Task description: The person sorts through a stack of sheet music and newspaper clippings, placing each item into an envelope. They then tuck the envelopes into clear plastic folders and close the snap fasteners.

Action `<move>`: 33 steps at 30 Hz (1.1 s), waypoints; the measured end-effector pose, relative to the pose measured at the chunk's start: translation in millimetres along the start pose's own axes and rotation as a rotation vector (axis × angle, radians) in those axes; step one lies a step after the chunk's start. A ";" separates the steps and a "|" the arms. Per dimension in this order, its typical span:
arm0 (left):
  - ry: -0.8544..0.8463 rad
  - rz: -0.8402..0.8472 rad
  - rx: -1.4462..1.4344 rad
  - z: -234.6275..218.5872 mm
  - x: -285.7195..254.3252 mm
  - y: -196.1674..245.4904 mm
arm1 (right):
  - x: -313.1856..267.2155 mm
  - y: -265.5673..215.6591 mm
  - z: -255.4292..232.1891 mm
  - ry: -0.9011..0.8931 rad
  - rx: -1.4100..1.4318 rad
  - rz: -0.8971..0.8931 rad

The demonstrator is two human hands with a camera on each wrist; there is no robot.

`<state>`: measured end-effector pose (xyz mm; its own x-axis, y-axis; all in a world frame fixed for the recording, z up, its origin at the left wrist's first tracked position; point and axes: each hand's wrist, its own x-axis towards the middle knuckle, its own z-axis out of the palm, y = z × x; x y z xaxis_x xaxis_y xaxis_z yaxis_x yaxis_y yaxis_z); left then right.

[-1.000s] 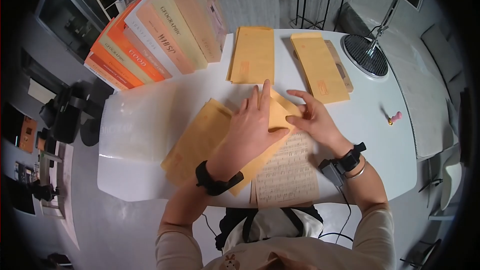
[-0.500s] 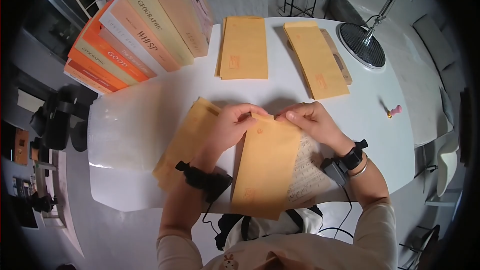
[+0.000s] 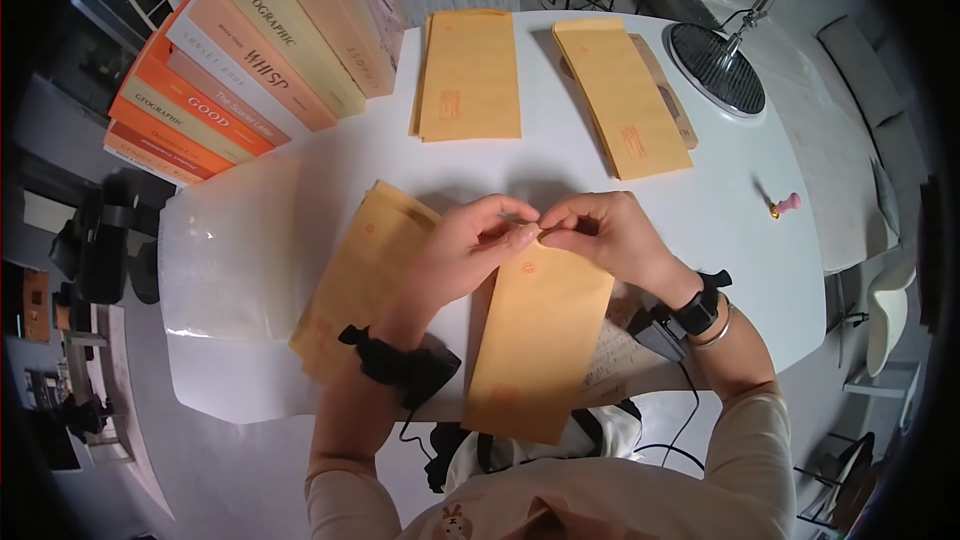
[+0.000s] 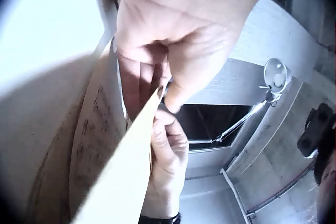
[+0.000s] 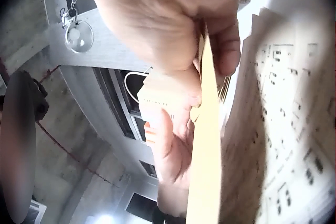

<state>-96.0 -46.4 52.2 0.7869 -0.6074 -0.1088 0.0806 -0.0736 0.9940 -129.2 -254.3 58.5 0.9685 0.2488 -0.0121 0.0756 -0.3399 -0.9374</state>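
A yellow-brown paper envelope (image 3: pixel 540 340) with red printed marks stands tilted toward the person, its lower end past the table's front edge. My left hand (image 3: pixel 465 250) pinches its top edge between thumb and fingers. Close beside it, my right hand (image 3: pixel 610 235) pinches the same edge, and the two hands' fingertips meet near the middle. From the side, the right wrist view shows the envelope (image 5: pixel 206 145) as a thin strip between thumb and fingers. Sheet music (image 3: pixel 620 355) lies behind and to the right of the envelope, partly hidden by it.
More envelopes (image 3: pixel 365 260) lie to the left, with another stack (image 3: pixel 470 75) at the back. Further right, envelopes (image 3: pixel 630 100) rest on a brown piece. Books (image 3: pixel 240 70), a clear plastic sheet (image 3: pixel 230 270), a lamp base (image 3: pixel 715 70) and a small pink-handled stamp (image 3: pixel 785 205) surround the work.
The envelope has turned from slanting under the left palm to upright before the person. Both hands have come together at its top edge, and the head view has shifted slightly.
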 end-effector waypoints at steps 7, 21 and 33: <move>0.124 0.067 0.105 1.3 1.0 -11.6 | -1.3 -1.1 -10.8 -0.150 -0.040 0.088; 0.159 -0.031 0.170 -13.0 -5.3 -3.6 | 2.2 13.8 -38.8 -0.089 -0.021 0.163; -0.063 -0.225 0.102 -19.3 -11.3 -5.6 | -15.8 7.6 -67.7 0.290 -0.663 -0.213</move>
<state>-93.6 -23.9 48.0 0.7164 -0.6145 -0.3304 0.1848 -0.2895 0.9392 -127.9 -322.2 75.2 0.9336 0.1527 0.3241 0.3066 -0.8086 -0.5021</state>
